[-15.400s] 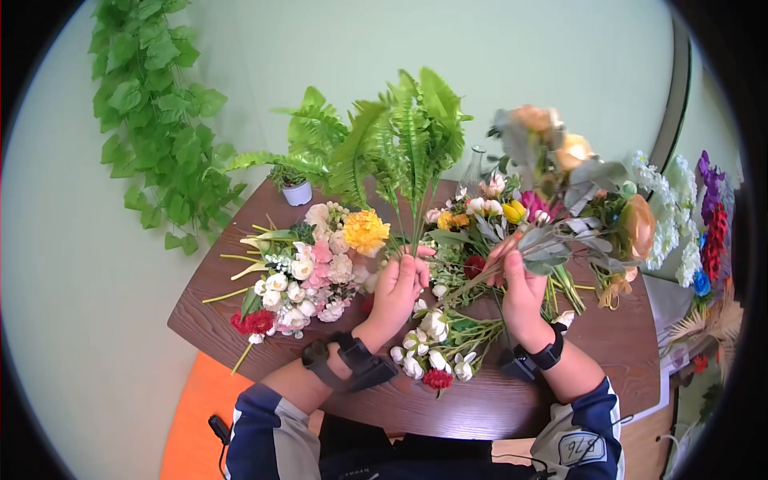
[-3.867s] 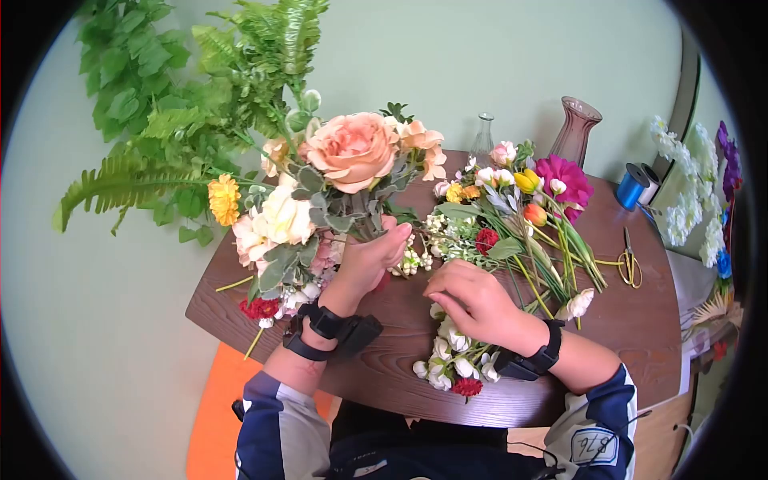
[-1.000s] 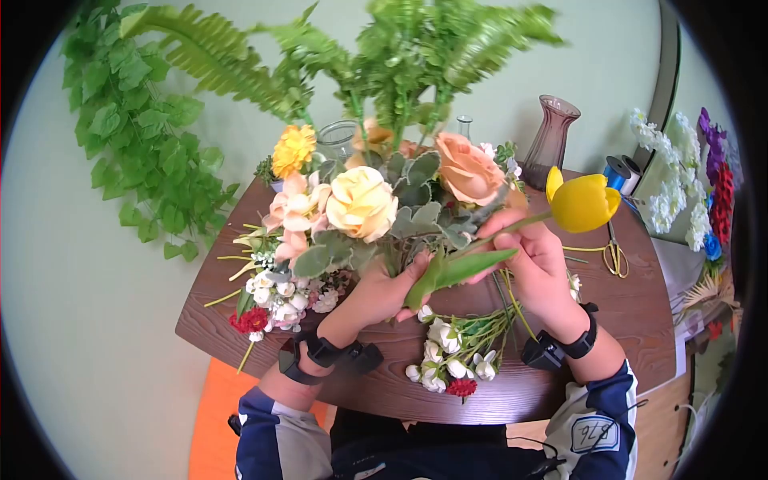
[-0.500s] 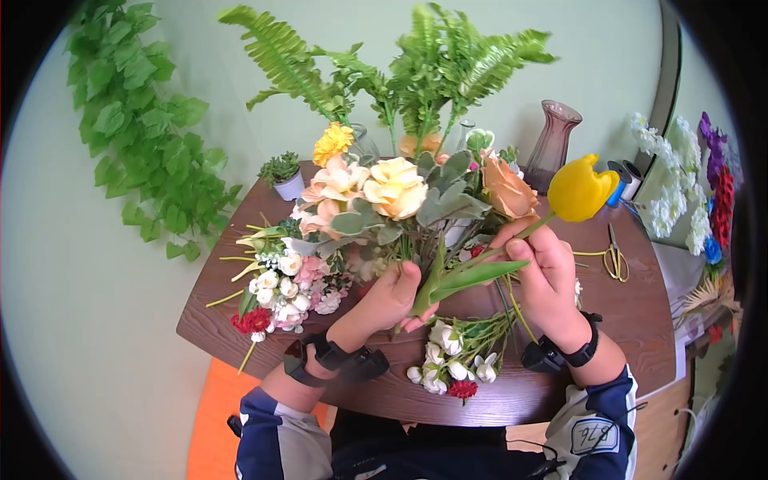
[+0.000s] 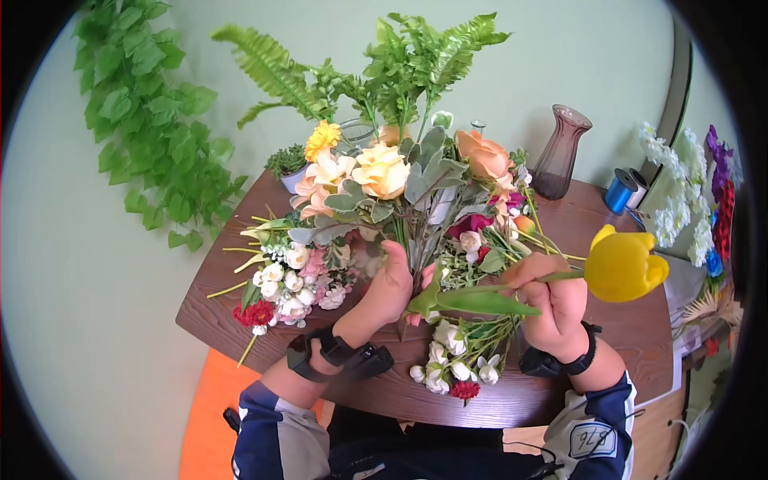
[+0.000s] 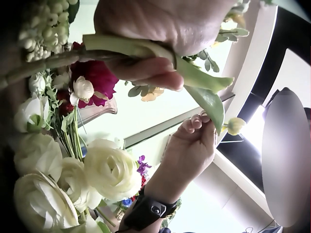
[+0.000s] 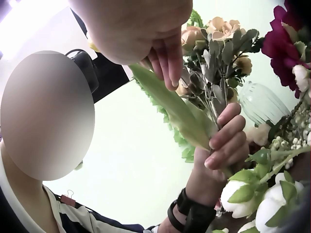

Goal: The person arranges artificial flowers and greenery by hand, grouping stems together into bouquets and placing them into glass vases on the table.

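My left hand [image 5: 388, 292] grips a mixed bouquet by its stems, held upright over the table. In it are a cream rose [image 5: 382, 170], a peach rose [image 5: 482, 154], a yellow flower [image 5: 322, 141], grey-green leaves and tall fern fronds [image 5: 412, 76]. A yellow tulip [image 5: 626, 264] lies sideways across the front, its stem pinched by my right hand [image 5: 552, 302] below the bloom. The tulip's green leaf [image 5: 480, 302] points back to the left hand, whose fingers [image 7: 233, 138] curl round the stems and the leaf's base in the right wrist view.
White flowers [image 5: 452, 370] lie at the front. A pink and white bunch [image 5: 292, 284] is at left, more loose flowers [image 5: 480, 240] at right. Behind stand a purple vase [image 5: 562, 152], a glass jar [image 5: 356, 134], a potted succulent [image 5: 286, 164] and blue ribbon spools [image 5: 620, 192].
Ferns and peach flowers, earlier in separate hands, are now together in the left hand. The right hand has taken a yellow tulip; its bloom has just swung outward and down to the right.
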The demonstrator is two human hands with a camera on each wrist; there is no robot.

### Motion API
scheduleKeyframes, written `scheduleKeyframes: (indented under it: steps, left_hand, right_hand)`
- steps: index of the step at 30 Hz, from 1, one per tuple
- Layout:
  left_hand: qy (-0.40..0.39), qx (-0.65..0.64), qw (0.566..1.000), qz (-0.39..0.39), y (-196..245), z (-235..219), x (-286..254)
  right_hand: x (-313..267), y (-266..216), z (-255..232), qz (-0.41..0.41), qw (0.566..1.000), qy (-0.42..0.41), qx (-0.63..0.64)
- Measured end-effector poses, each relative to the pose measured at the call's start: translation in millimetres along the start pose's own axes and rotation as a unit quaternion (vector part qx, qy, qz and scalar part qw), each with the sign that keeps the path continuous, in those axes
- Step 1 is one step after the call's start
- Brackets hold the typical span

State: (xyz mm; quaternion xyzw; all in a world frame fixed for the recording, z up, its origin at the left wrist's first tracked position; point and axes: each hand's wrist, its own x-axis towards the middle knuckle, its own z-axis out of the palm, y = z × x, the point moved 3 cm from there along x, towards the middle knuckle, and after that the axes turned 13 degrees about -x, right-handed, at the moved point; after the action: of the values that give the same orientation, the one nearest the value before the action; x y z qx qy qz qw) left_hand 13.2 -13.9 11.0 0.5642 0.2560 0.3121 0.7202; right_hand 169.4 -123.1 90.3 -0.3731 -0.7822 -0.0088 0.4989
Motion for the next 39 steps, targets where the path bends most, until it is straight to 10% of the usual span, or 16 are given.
scheduleKeyframes:
  steps: [2, 18, 26, 32, 34, 39]
  left_hand:
    - [0.046, -0.156, 0.986, -0.022, -10, -5, 6]
    - [-0.1, -0.132, 0.986, 0.007, -24, 10, -1]
    - [-0.293, -0.15, 0.944, -0.002, -34, 27, -6]
    - [-0.259, -0.147, 0.955, -0.006, -36, 14, 0]
    - [-0.017, -0.231, 0.972, -0.052, -49, 4, 7]
    - [0.043, -0.19, 0.981, 0.008, -29, 18, 3]
  right_hand:
    - [-3, 1, 3, -0.023, 0.999, 0.001, 0.023]
    - [-2, -1, 2, 0.077, 0.994, 0.083, -0.001]
    - [7, -12, -11, 0.052, 0.993, 0.067, -0.078]
    - [1, -16, -10, 0.029, 0.996, 0.055, -0.061]
    - [-1, -16, -8, 0.023, 0.997, 0.05, -0.055]
    - [-7, -19, -8, 0.021, 0.997, 0.055, -0.044]
